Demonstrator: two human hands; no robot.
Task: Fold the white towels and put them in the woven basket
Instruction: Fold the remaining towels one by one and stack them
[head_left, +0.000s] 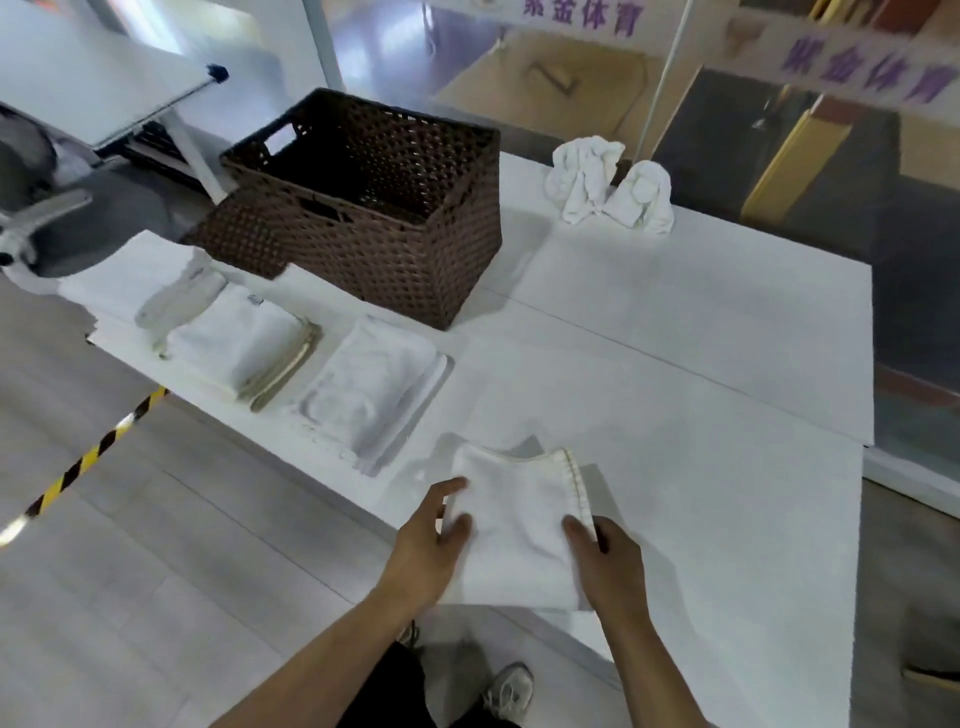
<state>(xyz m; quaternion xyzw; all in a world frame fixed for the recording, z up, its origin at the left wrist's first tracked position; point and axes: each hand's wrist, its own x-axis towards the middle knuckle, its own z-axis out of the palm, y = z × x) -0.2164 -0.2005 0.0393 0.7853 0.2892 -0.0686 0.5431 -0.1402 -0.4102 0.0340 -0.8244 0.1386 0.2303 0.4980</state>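
White cloth fills the lower middle of the frame: a folded towel (519, 525) lies on the near edge of the white table (701, 415), with both hands on it. The left hand (428, 545) holds the towel's left edge, thumb on top and fingers curled against the side. The right hand (605, 558) presses down on the towel's right side near its yellowish stitched hem; how far its fingers wrap the edge I cannot tell. Left of centre, a little farther back, sits a folded stack (371, 387) of white towels, and beyond it toward the left edge a second stack (241, 348) with a beige cloth at the bottom and a rolled one beside it. Just behind these stands the dark brown woven basket (363, 208), upper centre, with no towel visible inside. Toward the upper right, at the table's far edge, two crumpled towels (610, 182) lie unfolded, well apart from the basket
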